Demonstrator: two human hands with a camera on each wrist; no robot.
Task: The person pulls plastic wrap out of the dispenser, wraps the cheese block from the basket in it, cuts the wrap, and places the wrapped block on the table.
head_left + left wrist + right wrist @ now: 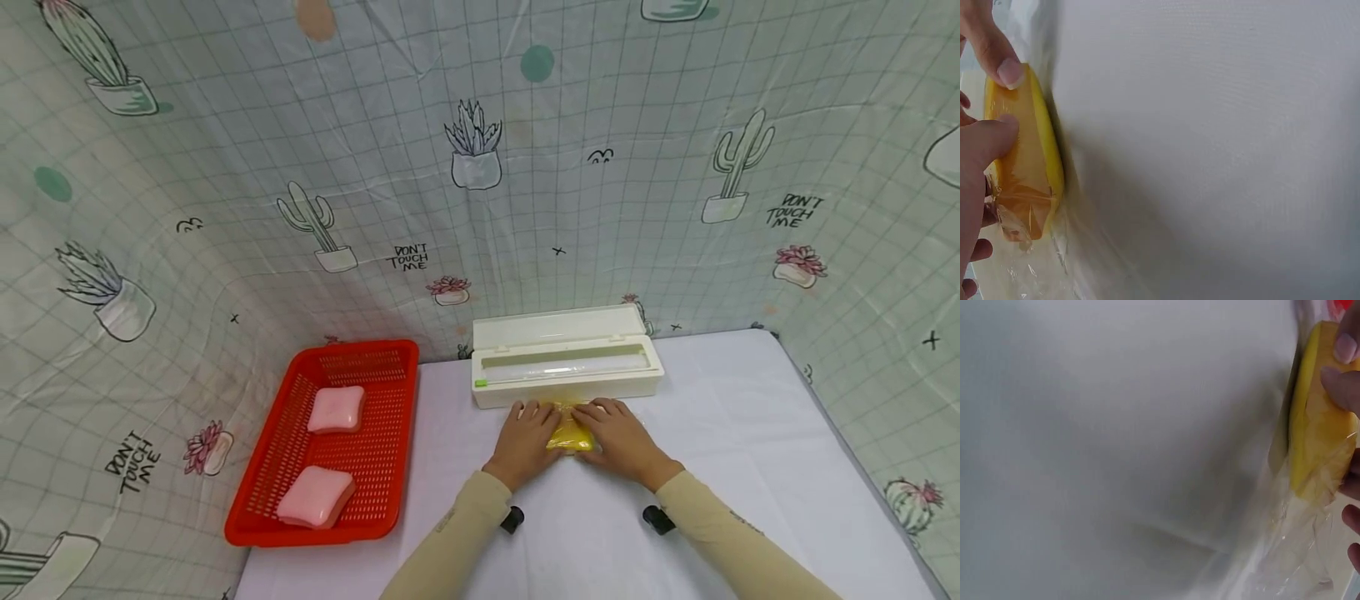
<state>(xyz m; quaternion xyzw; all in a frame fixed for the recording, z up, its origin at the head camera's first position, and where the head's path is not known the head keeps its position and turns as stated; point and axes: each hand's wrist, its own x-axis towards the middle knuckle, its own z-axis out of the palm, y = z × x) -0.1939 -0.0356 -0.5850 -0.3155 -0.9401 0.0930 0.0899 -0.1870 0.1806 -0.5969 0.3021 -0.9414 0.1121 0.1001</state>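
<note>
Between my two hands, a yellow soap bar [570, 433] stands wrapped in clear plastic film, close in front of a white film dispenser [567, 387]. My left hand [523, 443] grips the bar's left side, its thumb on the near face and its fingers toward the back. From the other side my right hand [626, 442] holds it the same way. The left wrist view shows both thumbs against the film-covered face of the soap [1025, 150]. Crumpled loose film [1297, 537] trails from the bar's right end in the right wrist view.
The dispenser's lid [555, 327] stands raised, with a roll of film [566, 367] inside and a small green piece on its front left. On the left, a red basket [405, 433] holds two pink soap bars [336, 410]. White cloth [585, 533] covers the table; a patterned curtain surrounds it.
</note>
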